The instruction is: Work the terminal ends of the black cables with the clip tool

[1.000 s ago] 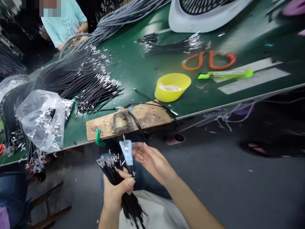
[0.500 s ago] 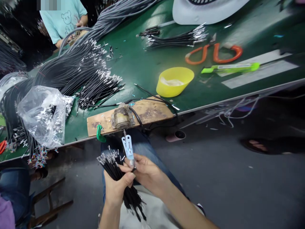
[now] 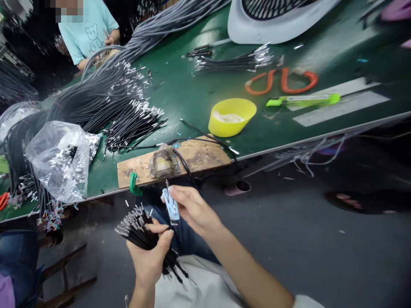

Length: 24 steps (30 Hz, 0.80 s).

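My left hand (image 3: pixel 149 252) is closed around a bundle of short black cables (image 3: pixel 138 231) with silvery ends, tilted over my lap. Between the fingers of my right hand (image 3: pixel 192 209) is a light-blue clothespin (image 3: pixel 171 206), pinched near its upper end. The clothespin hangs at the thin metal tip of a small motor (image 3: pixel 163 162); whether its jaws hold a cable end is too small to tell. That motor is fixed on a wooden board (image 3: pixel 202 156) at the table edge, with a green clamp (image 3: pixel 133 184) on the board's left.
Many black cables (image 3: pixel 135 115) and a clear plastic bag (image 3: pixel 58 158) lie on the green table's left. A yellow cup (image 3: pixel 231 117), orange-handled scissors (image 3: pixel 298 81), a green cutter (image 3: pixel 305 100) and a white fan (image 3: pixel 272 32) stand or lie rightward. A co-worker (image 3: pixel 90 36) sits across.
My right hand has moved up from the clothespin's lower end to its upper end. My left hand with the cable bundle has shifted left, apart from the right hand.
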Available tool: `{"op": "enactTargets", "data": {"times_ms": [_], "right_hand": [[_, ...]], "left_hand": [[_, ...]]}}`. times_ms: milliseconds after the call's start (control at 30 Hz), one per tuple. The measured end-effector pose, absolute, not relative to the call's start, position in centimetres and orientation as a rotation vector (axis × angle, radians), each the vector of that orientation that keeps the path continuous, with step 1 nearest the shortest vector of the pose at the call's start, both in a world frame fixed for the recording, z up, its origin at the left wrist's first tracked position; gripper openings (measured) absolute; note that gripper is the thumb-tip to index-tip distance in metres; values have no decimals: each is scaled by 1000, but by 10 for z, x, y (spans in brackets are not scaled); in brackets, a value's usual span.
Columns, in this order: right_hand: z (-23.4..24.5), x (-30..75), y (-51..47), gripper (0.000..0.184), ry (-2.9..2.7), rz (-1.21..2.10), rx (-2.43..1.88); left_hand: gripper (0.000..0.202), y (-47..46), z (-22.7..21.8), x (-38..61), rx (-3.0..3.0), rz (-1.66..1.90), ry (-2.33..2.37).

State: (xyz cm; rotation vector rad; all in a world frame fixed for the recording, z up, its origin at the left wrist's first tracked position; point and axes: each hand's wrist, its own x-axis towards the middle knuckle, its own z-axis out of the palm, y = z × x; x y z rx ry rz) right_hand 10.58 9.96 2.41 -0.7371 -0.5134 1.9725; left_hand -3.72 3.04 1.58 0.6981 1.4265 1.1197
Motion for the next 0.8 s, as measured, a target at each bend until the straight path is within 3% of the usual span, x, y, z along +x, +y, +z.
{"op": "enactTargets", "data": {"times_ms": [367, 500, 633, 733, 800], "right_hand": [[-10, 111, 87, 40, -172, 2127, -632], [-23, 126, 74, 33, -423, 1897, -838], [-15, 133, 56, 19, -959, 1392, -1047], [-3, 130, 49, 7, -1439, 1058, -1002], [3, 125, 48, 5, -1628, 1010, -932]], "left_hand": [[10, 14, 22, 7, 966, 1393, 1595], [11, 7, 19, 6, 885, 1325, 1602], [18, 4, 12, 5, 788, 1171, 1550], [17, 3, 11, 5, 804, 1060, 1543], [15, 3, 11, 5, 816, 1047, 1544]]}}
